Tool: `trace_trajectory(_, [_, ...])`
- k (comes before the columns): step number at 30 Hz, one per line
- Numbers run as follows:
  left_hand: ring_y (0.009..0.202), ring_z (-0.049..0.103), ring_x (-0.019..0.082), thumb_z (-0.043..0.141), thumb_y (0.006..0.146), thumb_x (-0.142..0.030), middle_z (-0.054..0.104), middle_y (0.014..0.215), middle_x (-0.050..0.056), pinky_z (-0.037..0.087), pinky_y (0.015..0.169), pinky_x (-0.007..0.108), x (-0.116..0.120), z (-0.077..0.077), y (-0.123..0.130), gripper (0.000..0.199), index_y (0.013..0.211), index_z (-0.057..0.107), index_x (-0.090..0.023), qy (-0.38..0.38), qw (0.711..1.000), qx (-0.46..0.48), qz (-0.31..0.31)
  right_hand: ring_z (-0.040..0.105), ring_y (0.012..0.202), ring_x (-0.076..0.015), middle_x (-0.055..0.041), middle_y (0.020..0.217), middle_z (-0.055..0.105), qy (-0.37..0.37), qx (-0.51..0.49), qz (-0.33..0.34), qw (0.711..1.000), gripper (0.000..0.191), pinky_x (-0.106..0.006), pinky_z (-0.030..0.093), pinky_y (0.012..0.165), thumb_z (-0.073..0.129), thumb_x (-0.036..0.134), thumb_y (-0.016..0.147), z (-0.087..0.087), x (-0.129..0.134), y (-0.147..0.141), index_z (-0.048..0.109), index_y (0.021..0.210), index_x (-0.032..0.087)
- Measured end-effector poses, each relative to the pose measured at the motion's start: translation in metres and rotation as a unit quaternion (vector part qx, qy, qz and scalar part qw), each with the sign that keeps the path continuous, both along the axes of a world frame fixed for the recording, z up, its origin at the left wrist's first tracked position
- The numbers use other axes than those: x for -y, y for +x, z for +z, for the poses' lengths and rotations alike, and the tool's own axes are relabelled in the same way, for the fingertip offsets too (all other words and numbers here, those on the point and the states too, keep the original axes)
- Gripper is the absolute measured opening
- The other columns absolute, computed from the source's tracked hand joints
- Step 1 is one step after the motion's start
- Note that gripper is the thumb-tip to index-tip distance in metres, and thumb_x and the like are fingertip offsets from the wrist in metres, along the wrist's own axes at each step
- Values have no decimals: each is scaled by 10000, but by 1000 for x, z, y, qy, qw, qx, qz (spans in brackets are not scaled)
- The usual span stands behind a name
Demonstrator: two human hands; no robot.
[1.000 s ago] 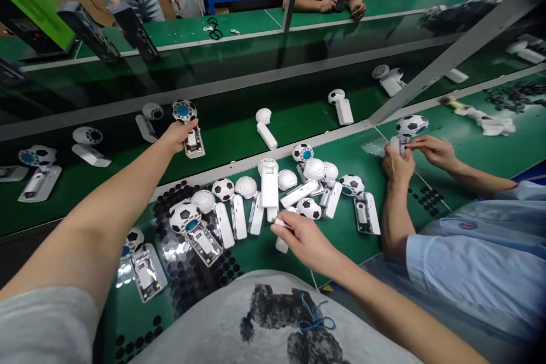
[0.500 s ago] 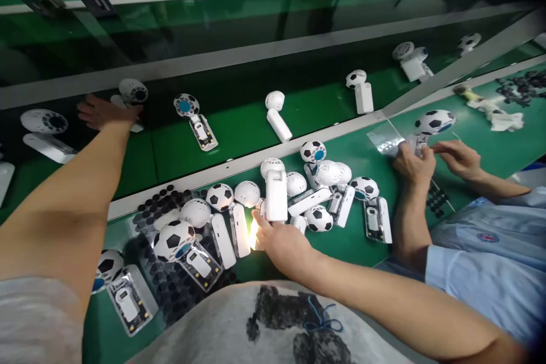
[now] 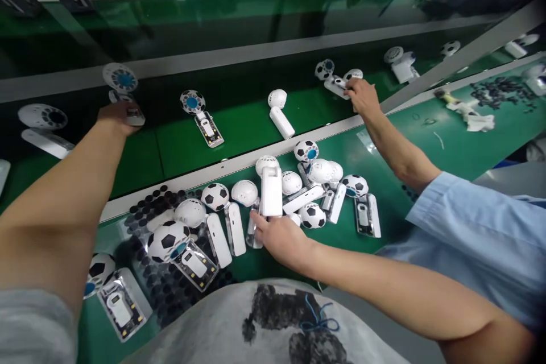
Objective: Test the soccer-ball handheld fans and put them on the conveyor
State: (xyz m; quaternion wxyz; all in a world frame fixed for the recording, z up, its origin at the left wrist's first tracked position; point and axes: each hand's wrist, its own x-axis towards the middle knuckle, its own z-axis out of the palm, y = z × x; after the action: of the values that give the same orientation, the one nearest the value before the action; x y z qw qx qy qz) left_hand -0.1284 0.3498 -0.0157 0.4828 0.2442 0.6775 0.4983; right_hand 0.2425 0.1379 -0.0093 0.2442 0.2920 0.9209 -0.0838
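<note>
At the far left of the sunken green channel, my left hand point(image 3: 114, 115) is closed round the handle of a white fan point(image 3: 120, 77) with a round head and blue centre. My right hand point(image 3: 284, 242) is closed at the lower end of another white fan point(image 3: 271, 190), its fingers partly hidden. My right thumb lies against a clear-backed handle point(image 3: 253, 230) beside it. Around that hand lie several football-patterned fans point(image 3: 215, 196) with white handles, some turned to show clear backs with yellow spots point(image 3: 123, 304).
Many black discs point(image 3: 166, 284) lie under the fans at left. More fans, including one with a blue centre point(image 3: 191, 101) and a white one point(image 3: 281, 122), lie along the channel. A co-worker's hand point(image 3: 362, 95) reaches in at right. A metal ledge point(image 3: 222, 168) divides channel and bench.
My left hand has closed on the fan and turned it, showing its blue centre. The bright glow by my right hand is gone. The co-worker's hand has moved from the bench into the channel.
</note>
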Motion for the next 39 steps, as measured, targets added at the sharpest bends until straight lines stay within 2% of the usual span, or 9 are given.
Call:
trace_trajectory(4, [648,554,82,328,813,-109,562,623,-27,448,500,194,39,30,29,161,765,477,-143,100,989,95,54,645,777,-206,-119,1394,363,8,-27,-6,1000,377,-283,485,516,501,42,734,-4,1,3,625,1068,165])
trace_trajectory(8, [699,602,140,439,744,-132,648,790,38,496,583,282,97,72,76,191,884,566,-103,203,956,213,5,644,710,-193,-137,1361,401,24,-64,-26,997,324,-268,452,494,482,37,738,2,9,9,627,1001,158])
trace_trajectory(10, [746,615,158,443,766,-113,655,797,16,514,654,327,127,89,102,228,950,574,-139,210,952,219,-34,626,661,-185,-136,1203,535,16,-121,-81,989,231,-262,426,492,454,78,791,14,16,16,610,940,158])
trace_trajectory(12, [750,622,171,441,821,-194,655,820,7,524,661,351,155,99,127,232,1015,570,-194,200,951,224,-78,592,638,-176,-95,945,606,-14,-216,-162,963,184,-266,419,528,386,177,878,30,23,26,569,864,164])
trace_trajectory(15, [675,625,164,445,838,-391,650,877,33,535,606,326,188,100,160,303,1036,578,-203,162,951,227,-135,538,695,-163,-41,772,556,-85,-381,-241,888,300,-274,417,630,255,282,942,56,31,38,502,804,180])
trace_trajectory(18, [597,614,152,506,802,-403,648,767,31,526,548,290,212,94,188,304,1024,582,-209,132,945,244,-173,503,722,-148,-21,746,526,-128,-477,-245,834,311,-263,388,662,249,271,946,74,37,42,494,776,184])
trace_trajectory(25, [495,585,145,627,698,-370,628,612,47,473,444,229,246,86,228,252,771,627,-129,13,946,253,-202,454,615,-117,24,645,466,-136,-525,-235,807,275,-228,331,591,314,260,929,85,50,32,492,736,176])
trace_trajectory(30, [494,577,137,704,628,-292,625,619,15,479,472,231,259,79,244,192,736,612,-162,53,944,235,-225,436,593,-103,30,636,460,-164,-538,-229,794,270,-222,326,591,316,238,929,85,56,33,480,725,171])
trace_trajectory(39, [500,579,141,691,643,-296,623,607,14,482,488,232,268,80,251,230,816,610,-167,38,945,217,-243,347,504,-84,57,551,357,-252,-501,-258,787,311,-218,289,526,317,281,928,85,56,41,481,689,169])
